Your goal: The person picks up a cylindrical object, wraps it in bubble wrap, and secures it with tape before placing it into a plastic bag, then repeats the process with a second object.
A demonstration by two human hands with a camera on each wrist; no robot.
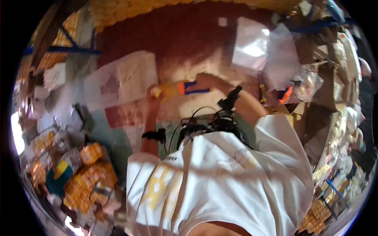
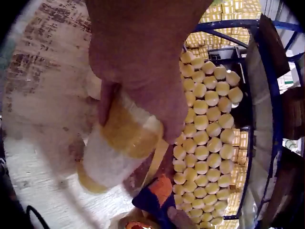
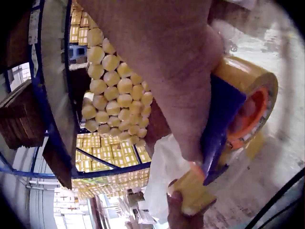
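Observation:
My left hand point(image 1: 154, 97) point(image 2: 143, 76) grips a white bundle point(image 2: 105, 160) banded with yellow tape; its fingers curl round one end. The right hand point(image 1: 206, 82) point(image 3: 183, 90) is wrapped round a blue tape dispenser point(image 3: 220, 112) point(image 2: 155, 198), which carries a roll of yellow tape point(image 3: 245, 74) on an orange core point(image 3: 256, 112). In the left wrist view a strip of yellow tape point(image 2: 156, 162) runs between the bundle and the dispenser. Part of the bundle is hidden under the left palm.
Clear plastic sheets point(image 1: 252, 45) lie on the red-brown table point(image 1: 177, 43) at the right, pale sheets point(image 1: 136, 74) at the left. An orange-and-blue tool point(image 1: 286, 95) is near the right edge. Rows of yellow-white rolls point(image 2: 205, 138) stand beyond. Orange packages point(image 1: 92, 177) are piled at lower left.

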